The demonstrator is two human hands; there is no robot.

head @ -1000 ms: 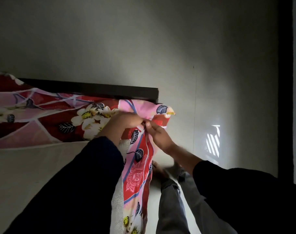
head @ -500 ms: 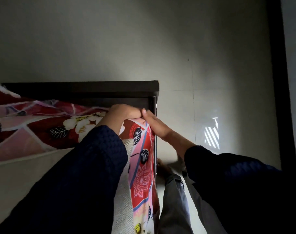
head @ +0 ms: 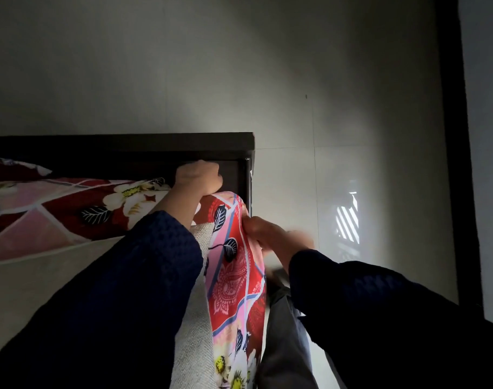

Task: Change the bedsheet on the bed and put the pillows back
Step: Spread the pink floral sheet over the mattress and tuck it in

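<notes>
A red and pink flowered bedsheet (head: 79,209) lies across the head end of the bare beige mattress (head: 29,290) and hangs down its right side. My left hand (head: 199,178) is curled into a fist at the mattress corner, pushing sheet down behind it by the dark headboard (head: 121,143). Its fingertips are hidden. My right hand (head: 270,237), blurred, grips the hanging sheet edge on the mattress's right side, just below the corner. No pillows are in view.
A pale tiled floor (head: 338,169) runs to the right of the bed, with a striped patch of light on it. A dark vertical frame (head: 453,136) stands at the far right. My grey trouser legs (head: 284,332) are beside the bed.
The sheet corner was pulled up over the mattress corner. My left hand then moved up behind the corner toward the headboard, and my right hand dropped down along the sheet's side edge.
</notes>
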